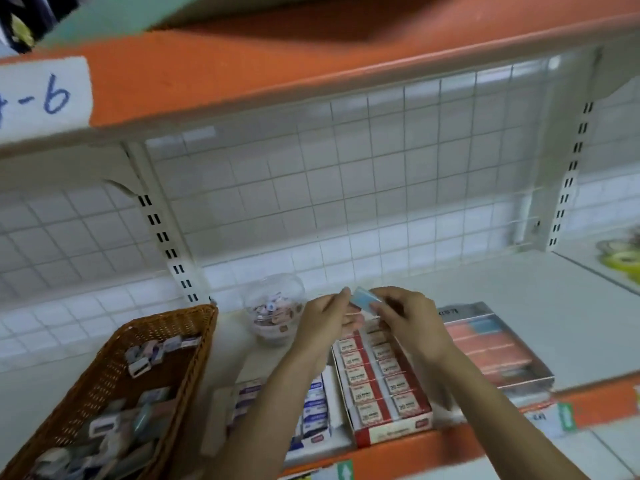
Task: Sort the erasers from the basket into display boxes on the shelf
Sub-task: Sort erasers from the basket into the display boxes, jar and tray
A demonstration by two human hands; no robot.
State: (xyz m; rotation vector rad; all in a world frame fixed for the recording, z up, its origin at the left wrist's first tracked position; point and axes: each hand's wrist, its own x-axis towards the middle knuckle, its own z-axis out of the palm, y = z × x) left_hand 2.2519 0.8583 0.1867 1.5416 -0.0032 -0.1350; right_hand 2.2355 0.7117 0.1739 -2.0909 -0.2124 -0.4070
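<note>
Both hands are raised above the display boxes on the white shelf. My right hand (405, 320) pinches a light blue eraser (365, 298) at its right end. My left hand (325, 320) has fingertips at the eraser's left end. Below them stands a red display box (384, 382) filled with rows of red-and-white erasers. A grey box (491, 344) with long salmon and blue erasers lies to its right. Left of the red box sits a white box (315, 407) with blue-labelled erasers, partly hidden by my left forearm. The wicker basket (114, 372) at the left holds several mixed erasers.
A clear round tub (273, 306) of small erasers stands behind the boxes near the tiled back wall. An orange-edged shelf (242, 81) hangs overhead. Slotted uprights (166, 237) flank the bay. Tape rolls (620, 258) lie on the neighbouring shelf at far right.
</note>
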